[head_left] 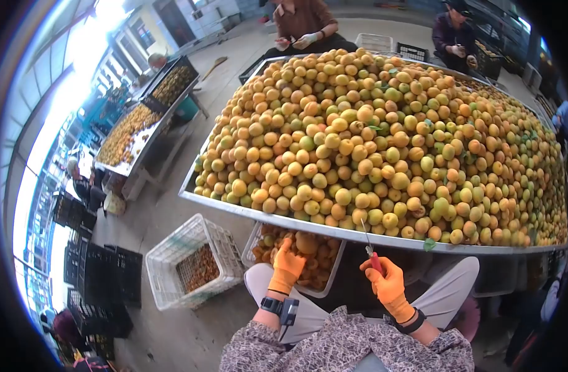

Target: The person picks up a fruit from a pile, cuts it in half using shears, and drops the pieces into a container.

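My left hand, in an orange glove, is over a white crate under the table's edge. Its index finger points toward the orange-brown cut fruit inside, with the fingers apart and nothing seen between them. A larger round piece of fruit shows just beyond the fingertips. My right hand, gloved the same way, is closed around the red handle of a small knife. The thin blade points up toward the metal-edged table, which is heaped with yellow-orange apricots.
Left of my knees stands a white plastic crate with cut fruit low inside. Two people sit across the heap. Another fruit table and stacked black crates are at left. A green leaf hangs at the table edge.
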Motion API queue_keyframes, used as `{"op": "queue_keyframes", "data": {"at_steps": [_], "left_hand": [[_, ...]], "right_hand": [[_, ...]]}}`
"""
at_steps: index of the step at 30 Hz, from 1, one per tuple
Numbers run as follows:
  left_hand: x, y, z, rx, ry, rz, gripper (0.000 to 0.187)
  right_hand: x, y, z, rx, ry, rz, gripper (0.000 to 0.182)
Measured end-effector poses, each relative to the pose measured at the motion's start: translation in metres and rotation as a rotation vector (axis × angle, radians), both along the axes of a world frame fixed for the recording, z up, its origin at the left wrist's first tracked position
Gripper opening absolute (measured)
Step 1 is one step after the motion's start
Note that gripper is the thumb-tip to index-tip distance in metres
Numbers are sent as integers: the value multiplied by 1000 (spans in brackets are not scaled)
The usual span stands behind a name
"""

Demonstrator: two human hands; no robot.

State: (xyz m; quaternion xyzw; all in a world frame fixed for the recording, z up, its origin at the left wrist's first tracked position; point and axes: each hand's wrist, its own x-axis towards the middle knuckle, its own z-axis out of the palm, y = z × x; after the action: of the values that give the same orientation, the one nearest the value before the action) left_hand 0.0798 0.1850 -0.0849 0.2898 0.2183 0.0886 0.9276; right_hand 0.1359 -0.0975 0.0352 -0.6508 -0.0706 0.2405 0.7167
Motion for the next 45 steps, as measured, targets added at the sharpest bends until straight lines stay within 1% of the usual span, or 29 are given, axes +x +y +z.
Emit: {"op": "queue_keyframes", "data": {"at_steps": [1, 2, 3, 5, 6, 7, 9, 11, 13, 15, 17, 19, 22, 23, 25, 26, 27, 29, 30, 32, 33, 35, 36, 37, 39, 41, 42, 43, 45], "left_hand": [[5, 12, -23, 167, -88, -34, 40], [10, 19, -25, -281, -50, 59, 40], [18, 11, -1, -358, 148, 231, 40], [19, -1, 20, -117, -49, 222, 36], [24, -2, 26, 35, -118, 369, 29], [24, -9, 30, 185, 92, 676, 26], [44, -29, 100, 708, 209, 729, 26], [70, -22, 121, 1032, 69, 684, 32], [102, -11, 144, 1130, 22, 621, 34], [137, 3, 160, 1347, 63, 607, 33], [173, 10, 174, 1439, 45, 529, 30], [206, 1, 190, 1425, -116, 363, 28], [275, -10, 184, 1626, -322, 202, 26], [287, -22, 193, 1751, -267, 107, 31], [320, -34, 184, 1983, -196, 67, 38], [335, -42, 181, 2147, -108, 61, 44], [353, -46, 176, 2270, -84, 93, 45], [375, -58, 171, 2416, 97, -28, 46], [383, -64, 172, 2409, 74, -31, 46], [391, -71, 174, 2539, 271, -74, 48], [389, -75, 174, 2537, 265, -84, 48], [380, -80, 173, 2352, 39, -13, 52], [369, -87, 169, 2174, -144, 115, 54], [356, -93, 171, 1897, -378, 115, 51], [315, -116, 189, 978, -411, -223, 39], [273, -122, 192, 362, -487, -485, 38], [249, -130, 195, 258, -507, -481, 41], [223, -133, 199, 236, -460, -510, 45], [184, -145, 205, 70, -416, -489, 45]], "right_hand": [[0, -1, 1, 16, -6, -18, 12], [1, -3, 3, 18, 24, -14, 12], [1, -4, 4, 18, 55, -8, 13], [3, -5, 5, 58, -15, -59, 11], [5, -10, 8, 66, 56, -66, 11], [6, -14, 12, 75, 127, -71, 11], [9, -19, 14, 108, 143, -98, 10], [12, -25, 9, 118, 154, -79, 11], [14, -27, 11, 137, 143, -80, 11], [19, -32, 14, 90, 184, -62, 10], [20, -36, 17, 96, 208, -92, 9], [21, -41, 20, 93, 224, -110, 11], [22, -45, 28, 145, 283, -161, 11], [22, -48, 28, 149, 274, -169, 11], [22, -54, 28, 133, 242, -184, 10], [23, -57, 35, 131, 244, -208, 10], [23, -63, 33, 98, 195, -220, 10], [21, -74, 28, 61, -82, -262, 9], [22, -81, 29, 54, -88, -279, 9], [20, -91, 34, 98, 35, -369, 10], [20, -94, 35, 93, 40, -375, 10], [21, -100, 36, 91, -17, -367, 14], [25, -105, 38, 114, 183, -356, 10], [28, -105, 43, 91, 164, -346, 10], [37, -100, 46, 172, 114, -366, 20], [43, -95, 40, 353, 28, -330, 34], [46, -91, 50, 343, -9, -299, 36], [48, -87, 58, 340, -63, -266, 38], [47, -80, 74, 399, 33, -169, 39]]}}
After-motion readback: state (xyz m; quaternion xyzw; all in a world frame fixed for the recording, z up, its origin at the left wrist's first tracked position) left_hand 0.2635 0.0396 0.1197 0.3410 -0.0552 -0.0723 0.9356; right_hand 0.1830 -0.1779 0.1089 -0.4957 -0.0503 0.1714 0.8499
